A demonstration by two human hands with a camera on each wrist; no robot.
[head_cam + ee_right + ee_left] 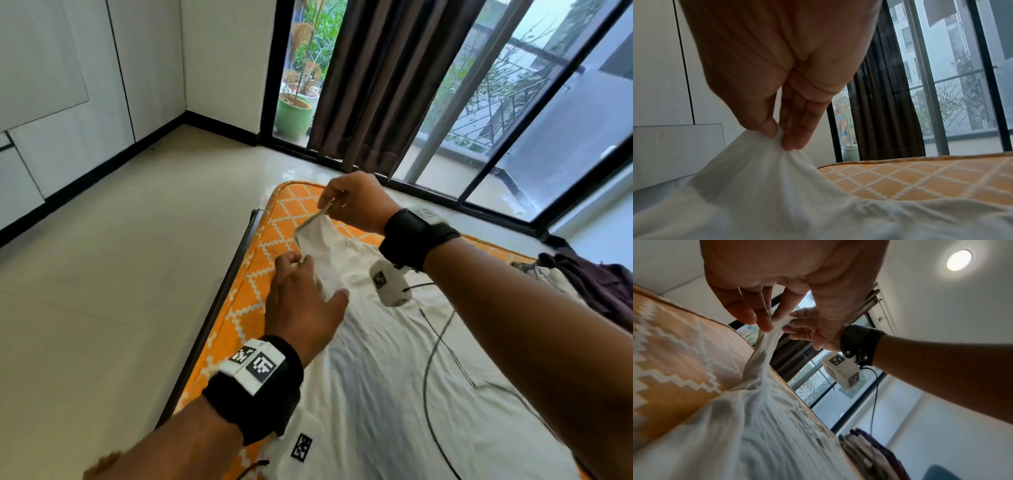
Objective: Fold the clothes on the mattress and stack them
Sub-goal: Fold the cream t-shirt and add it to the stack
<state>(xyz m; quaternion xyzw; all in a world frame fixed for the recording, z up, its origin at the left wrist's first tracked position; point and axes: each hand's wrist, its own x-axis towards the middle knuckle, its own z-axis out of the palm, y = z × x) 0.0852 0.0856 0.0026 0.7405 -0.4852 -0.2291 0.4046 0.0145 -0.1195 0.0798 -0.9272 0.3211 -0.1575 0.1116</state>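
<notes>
A white shirt lies spread flat on the orange patterned mattress. One sleeve at its far left corner is lifted off the mattress. My right hand pinches the sleeve's far end and holds it up. My left hand pinches the sleeve's nearer edge, close to the shoulder. The left wrist view shows my left hand pinching the stretched cloth, with the right hand just behind. In the right wrist view the right hand has thumb and fingers gripping a raised peak of the shirt.
A heap of dark maroon and pale clothes lies at the mattress's right side. Thin black cables trail across the shirt. Tiled floor runs along the mattress's left edge. A dark curtain and glass doors stand beyond.
</notes>
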